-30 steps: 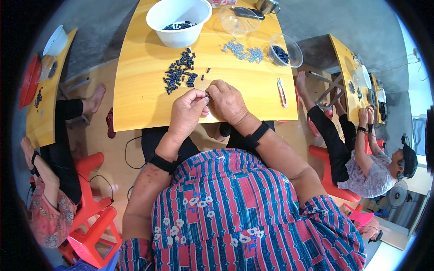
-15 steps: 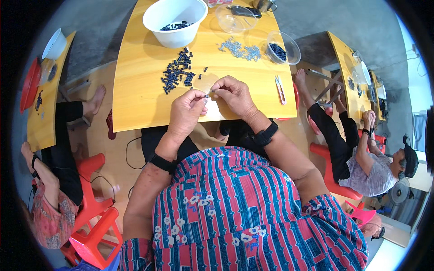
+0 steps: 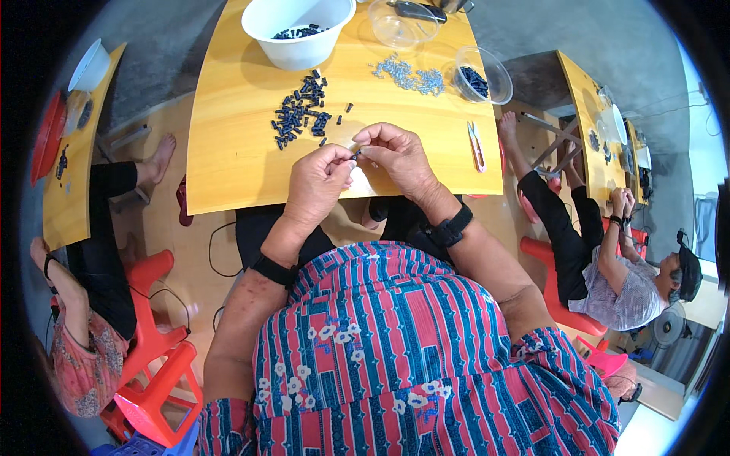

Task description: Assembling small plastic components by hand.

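Note:
Above the table's near edge, my left hand (image 3: 319,178) and my right hand (image 3: 399,156) meet with their fingertips. A small black cylindrical piece (image 3: 356,155) sits between them, pinched by the left thumb and forefinger. The right fingers are pinched at its other end; what they hold there is too small to make out. Just beyond my left hand lies a pile of small black pieces (image 3: 296,114). Farther right is a scatter of small clear plastic pieces (image 3: 411,74).
A white tub (image 3: 300,52) holding black pieces stands at the back left. A clear bowl (image 3: 487,76) of black pieces, an empty-looking clear bowl (image 3: 403,26) and thread snips (image 3: 477,146) are toward the right. Other people sit at tables (image 3: 72,182) on both sides.
My fingertips have come closer together around the small black piece. The whole view has shifted slightly; the piles look the same.

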Action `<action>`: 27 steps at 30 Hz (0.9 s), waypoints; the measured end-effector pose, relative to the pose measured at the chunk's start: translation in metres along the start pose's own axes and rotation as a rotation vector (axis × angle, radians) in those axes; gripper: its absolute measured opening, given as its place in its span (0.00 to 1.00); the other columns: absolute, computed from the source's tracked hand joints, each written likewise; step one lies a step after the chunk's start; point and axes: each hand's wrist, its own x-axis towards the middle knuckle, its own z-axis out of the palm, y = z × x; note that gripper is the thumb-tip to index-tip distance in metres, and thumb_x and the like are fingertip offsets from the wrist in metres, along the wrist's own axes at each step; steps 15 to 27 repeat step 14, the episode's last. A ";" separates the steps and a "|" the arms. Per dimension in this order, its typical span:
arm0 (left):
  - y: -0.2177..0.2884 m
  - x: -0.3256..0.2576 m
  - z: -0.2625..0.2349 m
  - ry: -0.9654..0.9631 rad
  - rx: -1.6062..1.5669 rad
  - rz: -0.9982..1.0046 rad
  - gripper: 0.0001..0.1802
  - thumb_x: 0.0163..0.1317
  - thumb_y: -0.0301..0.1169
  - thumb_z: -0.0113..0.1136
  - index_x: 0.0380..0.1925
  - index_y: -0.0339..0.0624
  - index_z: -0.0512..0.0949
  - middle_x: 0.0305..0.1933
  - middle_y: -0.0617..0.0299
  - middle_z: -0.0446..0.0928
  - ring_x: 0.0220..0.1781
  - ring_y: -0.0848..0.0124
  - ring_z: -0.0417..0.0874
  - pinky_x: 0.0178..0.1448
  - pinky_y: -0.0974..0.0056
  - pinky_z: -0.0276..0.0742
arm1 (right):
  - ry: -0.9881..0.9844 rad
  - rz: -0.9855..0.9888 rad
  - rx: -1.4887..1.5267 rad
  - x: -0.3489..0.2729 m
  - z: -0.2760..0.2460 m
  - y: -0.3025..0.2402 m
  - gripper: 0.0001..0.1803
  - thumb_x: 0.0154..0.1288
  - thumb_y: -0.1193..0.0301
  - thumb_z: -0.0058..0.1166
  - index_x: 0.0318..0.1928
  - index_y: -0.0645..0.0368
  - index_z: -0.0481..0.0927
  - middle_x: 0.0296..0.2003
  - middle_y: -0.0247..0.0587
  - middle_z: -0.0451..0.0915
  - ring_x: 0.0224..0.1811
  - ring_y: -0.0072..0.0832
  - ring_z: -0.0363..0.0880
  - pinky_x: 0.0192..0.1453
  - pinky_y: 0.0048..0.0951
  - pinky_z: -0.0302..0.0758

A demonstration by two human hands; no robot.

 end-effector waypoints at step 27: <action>0.000 -0.001 0.001 0.007 0.031 0.014 0.04 0.64 0.24 0.58 0.36 0.34 0.77 0.29 0.65 0.79 0.28 0.80 0.81 0.33 0.75 0.78 | -0.065 -0.033 -0.127 0.000 0.000 -0.004 0.08 0.62 0.85 0.52 0.41 0.64 0.77 0.36 0.32 0.79 0.40 0.18 0.78 0.49 0.23 0.77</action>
